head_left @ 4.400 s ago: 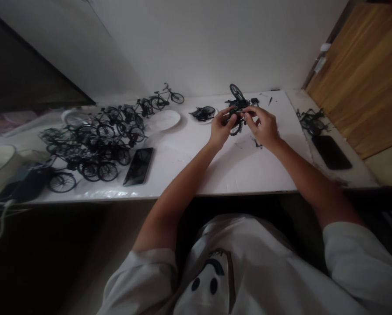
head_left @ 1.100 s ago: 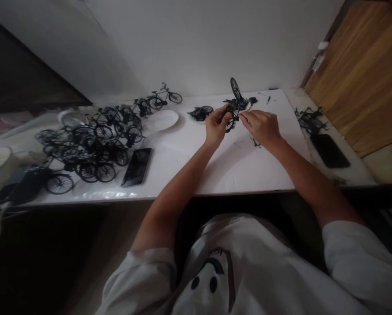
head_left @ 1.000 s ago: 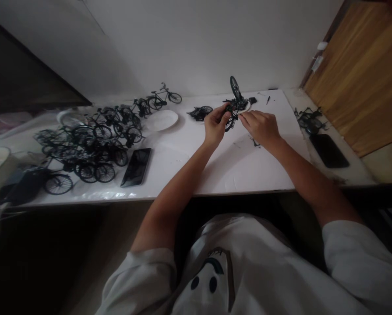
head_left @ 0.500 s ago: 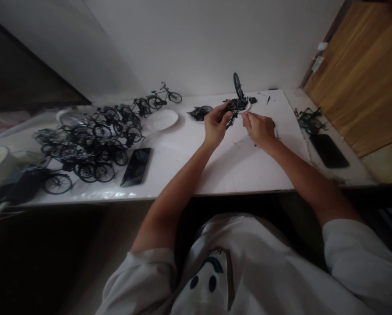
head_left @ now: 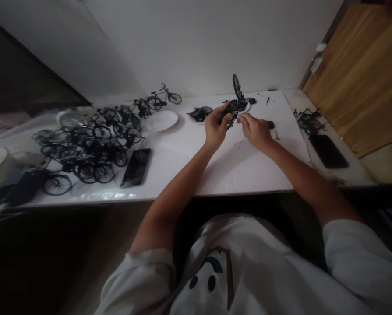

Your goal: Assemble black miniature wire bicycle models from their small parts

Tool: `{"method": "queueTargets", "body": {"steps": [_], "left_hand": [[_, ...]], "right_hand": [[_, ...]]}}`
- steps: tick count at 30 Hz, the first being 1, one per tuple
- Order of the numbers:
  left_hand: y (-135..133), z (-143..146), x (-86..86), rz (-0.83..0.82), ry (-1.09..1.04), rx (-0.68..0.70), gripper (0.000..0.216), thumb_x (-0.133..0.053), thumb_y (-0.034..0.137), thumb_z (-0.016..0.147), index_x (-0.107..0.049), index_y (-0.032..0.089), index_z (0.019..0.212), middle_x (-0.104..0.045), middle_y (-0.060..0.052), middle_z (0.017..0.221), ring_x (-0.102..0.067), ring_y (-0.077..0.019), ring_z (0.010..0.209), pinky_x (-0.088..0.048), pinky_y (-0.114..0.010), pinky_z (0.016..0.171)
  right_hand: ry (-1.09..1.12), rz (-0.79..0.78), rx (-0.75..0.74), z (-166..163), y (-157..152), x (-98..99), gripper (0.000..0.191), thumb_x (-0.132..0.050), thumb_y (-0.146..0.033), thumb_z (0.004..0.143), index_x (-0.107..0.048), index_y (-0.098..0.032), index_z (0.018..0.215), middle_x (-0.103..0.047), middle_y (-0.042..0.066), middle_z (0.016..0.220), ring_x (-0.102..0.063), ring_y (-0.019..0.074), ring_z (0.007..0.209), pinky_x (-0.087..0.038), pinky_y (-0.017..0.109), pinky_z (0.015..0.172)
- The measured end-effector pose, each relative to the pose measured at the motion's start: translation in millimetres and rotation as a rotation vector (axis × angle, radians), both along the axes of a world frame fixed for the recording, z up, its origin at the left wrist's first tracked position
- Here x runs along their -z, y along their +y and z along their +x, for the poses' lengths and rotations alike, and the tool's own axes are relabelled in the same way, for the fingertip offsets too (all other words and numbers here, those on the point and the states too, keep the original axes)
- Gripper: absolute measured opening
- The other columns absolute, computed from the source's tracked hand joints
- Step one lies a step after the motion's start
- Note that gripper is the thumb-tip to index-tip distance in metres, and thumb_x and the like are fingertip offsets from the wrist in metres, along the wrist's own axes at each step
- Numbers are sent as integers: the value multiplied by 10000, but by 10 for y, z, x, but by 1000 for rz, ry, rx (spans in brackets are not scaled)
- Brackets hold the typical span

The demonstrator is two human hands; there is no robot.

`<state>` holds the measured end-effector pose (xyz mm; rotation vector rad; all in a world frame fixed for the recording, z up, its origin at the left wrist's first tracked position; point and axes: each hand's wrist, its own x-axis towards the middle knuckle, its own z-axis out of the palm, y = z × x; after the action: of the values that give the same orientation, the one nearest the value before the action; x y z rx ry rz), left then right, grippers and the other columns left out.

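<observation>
A person in a pale shirt point(head_left: 255, 267) sits at a white tabletop point(head_left: 245, 173), both forearms over its near edge. On the left lies a dark phone point(head_left: 135, 168), just beside a dense cluster of small model bicycles point(head_left: 92, 151); on the right, past the white surface, lies a second phone point(head_left: 329, 151). Farther in, the left hand point(head_left: 217, 126) pinches a dark model bicycle part point(head_left: 230, 124) between thumb and fingers, clear of the table, its spoked wheel hanging below. The right hand point(head_left: 255, 132) is curled, thumb and fingertips drawn together at the part's right side; whether they grip anything cannot be told. Left of the hands sit a dark bundle of parts point(head_left: 201, 113) and a white plate point(head_left: 162, 122). Just beyond the hands is a pile of parts point(head_left: 238, 105) with one wheel point(head_left: 237, 86) upright. A single bicycle point(head_left: 164, 99) stands near the wall point(head_left: 212, 48).
</observation>
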<state>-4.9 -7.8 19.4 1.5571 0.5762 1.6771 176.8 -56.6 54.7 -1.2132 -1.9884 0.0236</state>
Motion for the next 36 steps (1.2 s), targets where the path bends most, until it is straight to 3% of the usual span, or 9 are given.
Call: {"method": "queueTargets", "body": {"steps": [6,12,15,18,21,24,27,31,36], "left_hand": [[-36,0,25,1,28,-33,717,-808,757,875,-753,282,1409,-733,-139,1496,-628,-324,1517,-491,-482,1292],[-2,-25,57,30,47,-51,670,-803,722,905,-747,300,1422,-716,-124,1529,-597,-327,1548,-444,-534,1332],[-1,-41,22,24,51,-44,676,-826,732,875,-764,306,1396,-728,-109,1516,-596,-330,1548,-443,-538,1337],[-11,-54,-31,34,50,-36,662,-840,718,871,-775,299,1380,-730,-114,1512,-607,-341,1537,-448,-533,1335],[-16,-57,-62,37,31,-28,647,-847,710,870,-781,294,1361,-725,-119,1522,-609,-349,1533,-459,-527,1328],[-10,-53,-53,49,17,-10,634,-847,708,872,-782,298,1351,-722,-112,1528,-631,-340,1511,-478,-520,1317],[-5,-49,-16,65,15,-2,639,-845,702,877,-771,295,1363,-714,-113,1538,-633,-340,1511,-477,-524,1321],[-13,-54,14,69,32,0,655,-832,700,893,-755,288,1396,-703,-117,1548,-583,-356,1559,-449,-542,1341],[-41,-70,-27,43,26,-9,612,-842,667,900,-769,282,1371,-707,-113,1545,-556,-360,1583,-426,-552,1360]], "right_hand": [[547,-391,-247,-134,-162,-95,642,-463,-848,1043,-613,-257,845,-486,-61,490,-572,150,451,-458,271,502],[850,-692,-335,-258,-120,-110,668,-599,-926,922,-526,-272,806,-360,-111,436,-469,132,357,-380,261,388],[771,-649,-309,-245,-98,-75,673,-501,-937,961,-532,-279,824,-359,-101,443,-493,152,381,-385,276,404],[540,-377,-197,-167,-106,-64,648,-366,-849,1067,-610,-269,913,-518,-43,537,-593,174,499,-455,295,499],[188,-66,-84,-60,-101,-101,532,-409,-683,1136,-689,-241,1039,-742,46,801,-714,200,742,-515,314,661],[-14,26,-33,8,-80,-135,463,-409,-553,1170,-716,-217,1087,-794,78,917,-744,211,855,-510,316,726],[48,-57,-63,-4,-102,-132,498,-384,-586,1175,-705,-231,1037,-719,29,744,-723,194,750,-518,314,721],[415,-299,-208,-124,-208,-125,625,-357,-785,1109,-636,-259,917,-523,-35,537,-641,184,540,-520,312,573],[762,-568,-310,-284,-270,-162,693,-508,-952,944,-555,-267,853,-420,-72,448,-610,183,438,-439,277,408]]}}
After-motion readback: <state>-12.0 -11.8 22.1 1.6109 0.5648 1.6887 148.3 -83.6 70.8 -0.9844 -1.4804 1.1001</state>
